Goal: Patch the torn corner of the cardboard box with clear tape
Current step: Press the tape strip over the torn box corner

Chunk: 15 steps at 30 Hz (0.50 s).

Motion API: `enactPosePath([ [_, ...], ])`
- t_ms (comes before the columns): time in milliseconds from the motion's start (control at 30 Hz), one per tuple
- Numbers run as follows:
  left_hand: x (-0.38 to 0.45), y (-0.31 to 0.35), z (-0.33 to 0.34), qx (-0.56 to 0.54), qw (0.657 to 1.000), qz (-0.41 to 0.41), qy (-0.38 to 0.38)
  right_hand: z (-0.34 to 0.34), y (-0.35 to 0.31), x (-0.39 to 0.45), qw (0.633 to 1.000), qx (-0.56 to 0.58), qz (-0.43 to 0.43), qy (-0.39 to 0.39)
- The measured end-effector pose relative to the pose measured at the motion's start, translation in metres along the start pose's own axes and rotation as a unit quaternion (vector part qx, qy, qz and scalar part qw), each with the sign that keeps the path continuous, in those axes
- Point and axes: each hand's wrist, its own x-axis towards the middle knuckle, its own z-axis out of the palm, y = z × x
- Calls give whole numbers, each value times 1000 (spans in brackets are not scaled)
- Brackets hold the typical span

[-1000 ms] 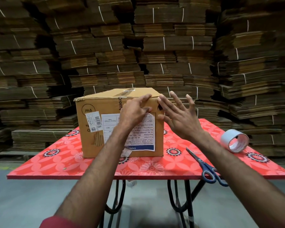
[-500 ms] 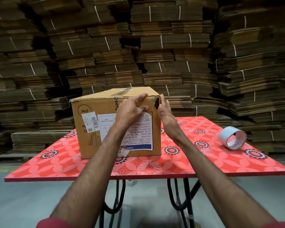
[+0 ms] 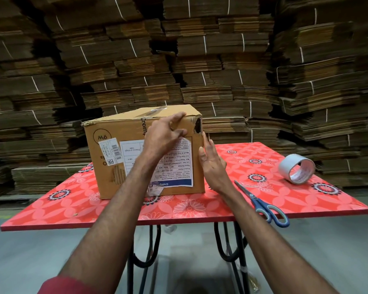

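**Both hands at the box's torn corner**

The left hand's (image 3: 164, 137) fingers (image 3: 175, 117) are spread and curled over the top front edge of the cardboard box (image 3: 119, 132), pressing on it just at nine o'clock from the torn corner (image 3: 198, 126); they clasp nothing. The right hand (image 3: 210, 164) lies open and flat against the box's right front edge, fingers straight and pointing up toward twelve o'clock, their tips just below the tear, gripping nothing.

The torn corner is the upper right one of the front face, a dark ragged hole. The box stands upright on the red flower-patterned surface (image 3: 51, 211), its white printed label (image 3: 179, 166) upside down.

At four o'clock from the right hand, blue-handled scissors (image 3: 263, 203) lie near the surface's front edge. Further out at three o'clock, the roll of tape (image 3: 295, 169) rests on its side, well apart from the box. Stacks of flattened cardboard (image 3: 221, 60) fill the background.
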Motion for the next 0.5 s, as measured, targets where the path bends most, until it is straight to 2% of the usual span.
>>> enactPosePath([
  [267, -2, 2, 0, 10, 1000, -2, 0, -17, -1, -1, 1000, 10, -9, 26],
  [367, -2, 1, -1, 13, 1000, -3, 0, -17, -9, -1, 996, 17, -14, 87],
  [433, -3, 0, -2, 21, 1000, 0, -2, -15, -12, -1, 984, -89, -63, 137],
  [500, -3, 0, -2, 32, 999, 6, 0, -10, -13, -4, 945, -250, -140, 159],
])
